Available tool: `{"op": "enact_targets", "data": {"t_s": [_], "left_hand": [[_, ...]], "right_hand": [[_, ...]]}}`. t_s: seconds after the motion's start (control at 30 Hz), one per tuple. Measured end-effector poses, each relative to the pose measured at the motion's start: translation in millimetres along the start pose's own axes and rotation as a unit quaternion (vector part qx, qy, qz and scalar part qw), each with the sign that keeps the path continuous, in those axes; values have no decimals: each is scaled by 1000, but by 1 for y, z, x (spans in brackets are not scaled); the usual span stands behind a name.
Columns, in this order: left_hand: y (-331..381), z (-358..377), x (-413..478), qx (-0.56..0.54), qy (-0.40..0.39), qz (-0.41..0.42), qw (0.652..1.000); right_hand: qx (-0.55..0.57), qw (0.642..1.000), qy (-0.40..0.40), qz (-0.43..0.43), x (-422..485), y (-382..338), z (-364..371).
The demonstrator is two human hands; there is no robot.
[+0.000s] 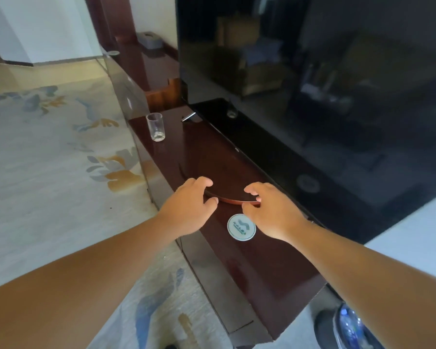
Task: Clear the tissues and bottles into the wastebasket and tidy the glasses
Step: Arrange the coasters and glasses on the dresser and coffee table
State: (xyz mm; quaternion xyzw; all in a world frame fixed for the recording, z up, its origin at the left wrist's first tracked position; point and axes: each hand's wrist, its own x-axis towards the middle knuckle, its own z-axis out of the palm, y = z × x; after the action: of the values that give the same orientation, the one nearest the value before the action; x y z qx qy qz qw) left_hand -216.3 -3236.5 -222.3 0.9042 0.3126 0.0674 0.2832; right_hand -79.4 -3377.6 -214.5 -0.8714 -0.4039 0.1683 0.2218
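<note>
I reach both arms forward; my left hand (189,207) and right hand (275,215) each pinch one end of a thin brown disc (230,200) over the worktop (262,268).

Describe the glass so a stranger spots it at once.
Find the big black TV; a glossy red-brown cabinet top runs below it. Near its far left edge stands the glass, upright. Unlike the flat white coaster, it is clear and tall.
</note>
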Motion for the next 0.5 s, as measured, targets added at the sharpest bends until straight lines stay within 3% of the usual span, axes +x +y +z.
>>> {"op": "enact_targets", "data": {"t_s": [0.23, 0.5], "left_hand": [[-25, 12, 48, 9, -72, 44, 996], [-44, 51, 71, 7, -114, 41, 993]], "right_hand": [[-12, 998, -4, 58, 30, 1, 27], [-37, 990, -70, 114, 52, 38, 64]]}}
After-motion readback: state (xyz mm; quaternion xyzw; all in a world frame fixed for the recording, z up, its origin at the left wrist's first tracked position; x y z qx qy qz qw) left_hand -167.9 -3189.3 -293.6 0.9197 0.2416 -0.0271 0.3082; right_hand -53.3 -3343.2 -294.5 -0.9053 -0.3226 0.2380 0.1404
